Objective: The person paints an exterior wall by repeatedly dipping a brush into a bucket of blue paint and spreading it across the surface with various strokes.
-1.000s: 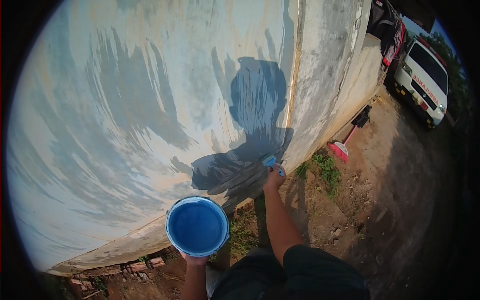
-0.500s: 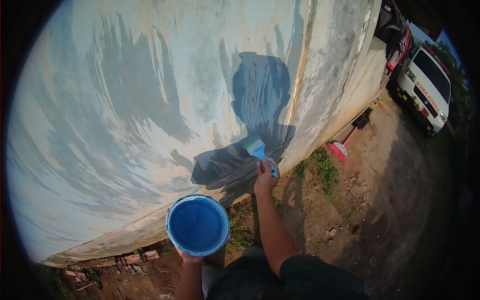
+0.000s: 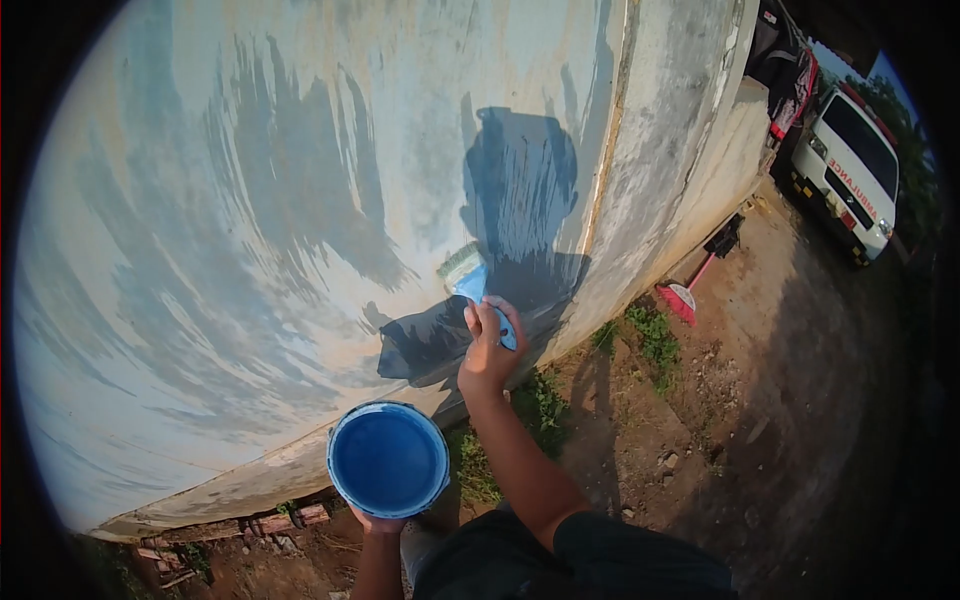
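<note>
My right hand (image 3: 490,352) is closed around the blue handle of a wide paintbrush (image 3: 468,276). Its pale bristles are right at the wall (image 3: 420,190), angled up and to the left. Streaky grey-blue patches cover much of the wall's pale, worn surface, and a shadow of a head and shoulders falls across it. Below, my left hand (image 3: 378,519) supports a round bucket (image 3: 441,478) from beneath, most of its fingers hidden under it. Blue liquid partly fills the bucket, and its rim is smeared with pale paint.
A vertical crack edge runs down the wall at right. On the dirt ground (image 3: 700,420) lie weeds (image 3: 653,338), stones and a red-and-white broom (image 3: 678,300) near the wall base. Farther right stands a white ambulance (image 3: 850,170). Bricks (image 3: 290,518) lie along the wall at lower left.
My right hand has moved left with the paintbrush, out of the shadow's middle onto the sunlit wall beside it. The bucket has shifted slightly left and down.
</note>
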Available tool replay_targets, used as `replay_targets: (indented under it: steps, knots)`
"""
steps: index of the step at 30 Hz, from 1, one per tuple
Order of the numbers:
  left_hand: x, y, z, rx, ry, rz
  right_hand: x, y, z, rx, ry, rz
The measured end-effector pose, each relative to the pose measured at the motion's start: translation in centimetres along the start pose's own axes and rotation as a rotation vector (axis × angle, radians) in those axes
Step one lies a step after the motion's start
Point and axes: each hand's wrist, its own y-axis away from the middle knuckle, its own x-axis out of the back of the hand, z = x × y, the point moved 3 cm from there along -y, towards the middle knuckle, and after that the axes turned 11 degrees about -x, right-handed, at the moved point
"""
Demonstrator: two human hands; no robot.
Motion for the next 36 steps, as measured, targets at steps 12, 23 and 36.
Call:
replay_targets:
  steps: [12,23,36]
  knots:
    - [-0.4,-1.1,2.4,-0.009,-0.097,-0.251,10.5,-5.7,4.6,-0.087,0.181,0.289]
    - [0.3,-2.6,10.4,0.046,-0.178,-0.16,0.8,-2.0,1.4,0.078,0.128,0.054]
    - [-1.9,-4.6,16.8,0.173,-0.133,-0.196,-10.6,25.3,-10.5,0.029,0.819,-0.574]
